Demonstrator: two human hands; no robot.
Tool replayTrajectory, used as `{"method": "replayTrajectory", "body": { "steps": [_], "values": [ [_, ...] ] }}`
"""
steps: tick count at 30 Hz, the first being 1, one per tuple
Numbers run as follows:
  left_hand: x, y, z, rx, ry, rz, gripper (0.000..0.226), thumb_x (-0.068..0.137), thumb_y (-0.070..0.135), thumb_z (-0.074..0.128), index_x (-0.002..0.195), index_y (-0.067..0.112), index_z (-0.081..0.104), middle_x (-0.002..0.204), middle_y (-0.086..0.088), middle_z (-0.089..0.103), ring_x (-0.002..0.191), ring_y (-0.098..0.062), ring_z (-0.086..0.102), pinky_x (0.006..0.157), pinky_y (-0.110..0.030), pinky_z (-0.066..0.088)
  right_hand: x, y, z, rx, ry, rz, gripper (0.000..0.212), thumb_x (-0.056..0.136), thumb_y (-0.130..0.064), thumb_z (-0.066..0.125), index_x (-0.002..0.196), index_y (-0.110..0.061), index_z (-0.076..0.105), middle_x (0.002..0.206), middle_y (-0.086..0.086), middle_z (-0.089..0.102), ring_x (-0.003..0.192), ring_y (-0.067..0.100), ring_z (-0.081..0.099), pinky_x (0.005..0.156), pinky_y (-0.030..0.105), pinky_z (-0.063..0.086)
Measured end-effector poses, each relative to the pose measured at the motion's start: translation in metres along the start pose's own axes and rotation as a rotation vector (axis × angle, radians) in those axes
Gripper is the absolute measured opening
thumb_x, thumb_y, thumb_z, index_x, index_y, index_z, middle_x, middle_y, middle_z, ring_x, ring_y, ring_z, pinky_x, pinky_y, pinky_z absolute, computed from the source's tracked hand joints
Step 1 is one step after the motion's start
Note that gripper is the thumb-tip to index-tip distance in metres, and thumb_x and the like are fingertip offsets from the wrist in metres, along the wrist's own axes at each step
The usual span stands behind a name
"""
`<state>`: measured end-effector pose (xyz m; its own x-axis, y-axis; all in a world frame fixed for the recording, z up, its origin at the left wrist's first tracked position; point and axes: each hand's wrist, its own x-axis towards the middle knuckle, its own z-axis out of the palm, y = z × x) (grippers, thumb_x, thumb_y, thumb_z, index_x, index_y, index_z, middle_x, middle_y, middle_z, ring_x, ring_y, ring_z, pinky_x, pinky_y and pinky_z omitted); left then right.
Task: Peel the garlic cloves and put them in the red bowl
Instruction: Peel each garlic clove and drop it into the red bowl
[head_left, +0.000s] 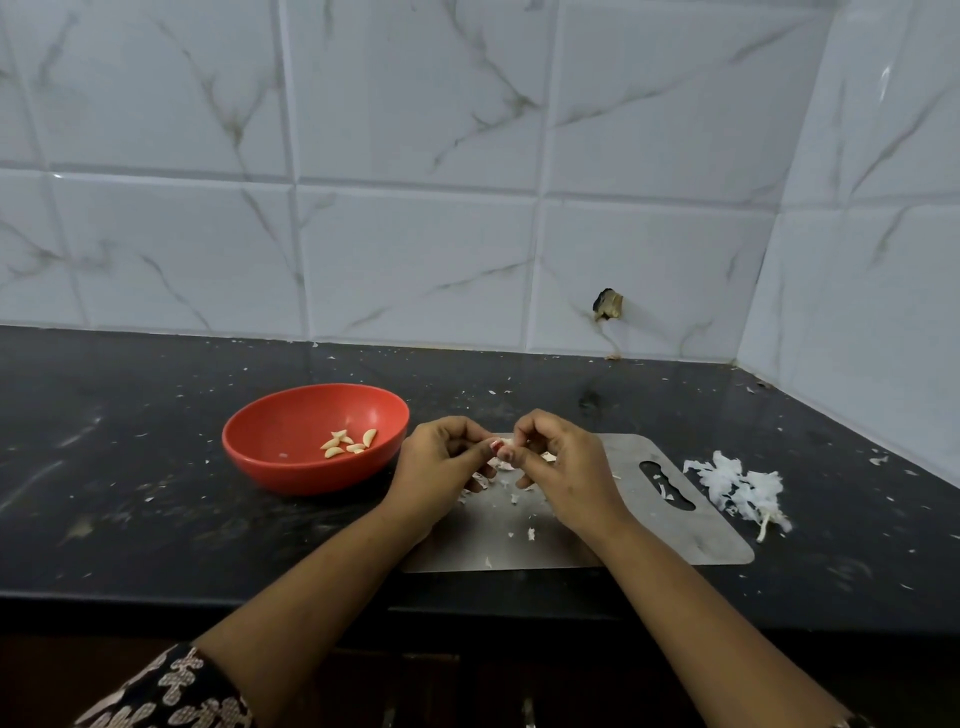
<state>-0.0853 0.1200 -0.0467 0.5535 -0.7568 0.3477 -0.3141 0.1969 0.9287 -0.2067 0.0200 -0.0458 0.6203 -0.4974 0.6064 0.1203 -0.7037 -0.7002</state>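
A red bowl (291, 441) stands on the black counter, left of my hands, with several peeled garlic cloves (349, 444) lying in it. My left hand (441, 467) and my right hand (561, 467) meet above the steel cutting board (649, 530). Between their fingertips they pinch one garlic clove (506, 443), pale with a pinkish skin, mostly hidden by the fingers. Small bits of skin lie on the board under the hands.
A heap of white garlic skins (737, 486) lies on the counter right of the board. Skin flakes are scattered over the black counter (130, 467). A tiled wall runs behind and along the right side. The counter's front edge is near my forearms.
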Motion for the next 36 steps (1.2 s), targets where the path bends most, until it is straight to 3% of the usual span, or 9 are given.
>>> {"method": "replayTrajectory", "body": {
  "steps": [9,12,15,18,23,27,32,36],
  "values": [
    [0.001,-0.002,0.000,-0.054,0.109,-0.018,0.007,0.089,0.004,0.064,0.082,0.006,0.065,0.079,-0.014,0.072,0.071,-0.021,0.071,0.058,-0.027,0.053,0.002,0.007,0.002,-0.035,0.084,0.045,0.016,0.085,-0.001,0.070,0.081,-0.016,0.065,0.074,-0.002,0.066,0.070,0.006,0.065,0.063,0.022,0.057],
    [0.002,-0.002,-0.001,-0.062,0.139,-0.016,0.007,0.088,0.002,0.063,0.082,0.005,0.063,0.080,-0.015,0.071,0.072,-0.024,0.072,0.062,-0.033,0.057,0.002,0.011,0.001,-0.147,0.067,0.029,0.008,0.088,-0.010,0.069,0.089,-0.016,0.073,0.077,-0.013,0.068,0.076,0.000,0.064,0.069,0.015,0.054],
    [0.001,-0.002,-0.002,-0.072,0.164,-0.023,0.006,0.088,0.000,0.062,0.083,0.002,0.061,0.080,-0.018,0.071,0.070,-0.025,0.072,0.062,-0.034,0.058,0.002,0.012,0.002,-0.220,0.019,0.039,0.015,0.092,-0.015,0.063,0.101,-0.016,0.076,0.087,-0.013,0.069,0.080,-0.003,0.063,0.075,0.009,0.049],
    [0.002,-0.002,-0.002,-0.033,0.180,-0.012,0.006,0.087,0.001,0.064,0.082,0.004,0.061,0.079,-0.017,0.071,0.072,-0.024,0.072,0.064,-0.034,0.058,0.002,0.012,0.001,-0.235,0.044,0.056,0.023,0.094,-0.006,0.057,0.101,-0.018,0.075,0.091,-0.016,0.067,0.087,0.002,0.066,0.082,0.017,0.054],
    [0.003,-0.003,-0.003,0.019,0.179,0.019,0.013,0.080,0.007,0.075,0.081,0.009,0.062,0.072,-0.017,0.069,0.070,-0.026,0.070,0.067,-0.036,0.059,0.002,0.010,0.000,-0.215,0.036,0.056,0.020,0.091,-0.005,0.063,0.097,-0.021,0.074,0.084,-0.022,0.065,0.083,-0.002,0.065,0.077,0.017,0.055],
    [0.003,-0.002,-0.003,0.088,0.151,0.022,0.014,0.076,0.007,0.079,0.080,0.009,0.066,0.071,-0.011,0.070,0.065,-0.018,0.069,0.067,-0.030,0.058,0.002,0.011,-0.001,-0.187,0.083,0.067,0.025,0.092,0.000,0.056,0.092,-0.019,0.074,0.083,-0.009,0.069,0.073,0.003,0.065,0.071,0.028,0.058],
    [0.001,-0.002,-0.001,0.258,0.117,0.049,0.010,0.078,0.008,0.076,0.077,0.014,0.069,0.073,-0.003,0.071,0.071,-0.019,0.069,0.073,-0.034,0.059,0.003,0.012,-0.008,-0.260,0.272,0.017,0.019,0.093,-0.003,0.058,0.091,-0.017,0.070,0.082,-0.011,0.066,0.078,0.002,0.061,0.070,0.015,0.050],
    [0.000,0.003,-0.001,0.373,0.092,0.103,0.011,0.080,0.008,0.072,0.079,0.018,0.068,0.076,0.004,0.070,0.073,-0.011,0.067,0.076,-0.031,0.058,0.003,0.018,-0.017,-0.603,0.335,0.112,0.016,0.094,-0.013,0.057,0.100,-0.020,0.070,0.090,-0.004,0.070,0.094,0.016,0.058,0.081,0.037,0.051]
  ]
}}
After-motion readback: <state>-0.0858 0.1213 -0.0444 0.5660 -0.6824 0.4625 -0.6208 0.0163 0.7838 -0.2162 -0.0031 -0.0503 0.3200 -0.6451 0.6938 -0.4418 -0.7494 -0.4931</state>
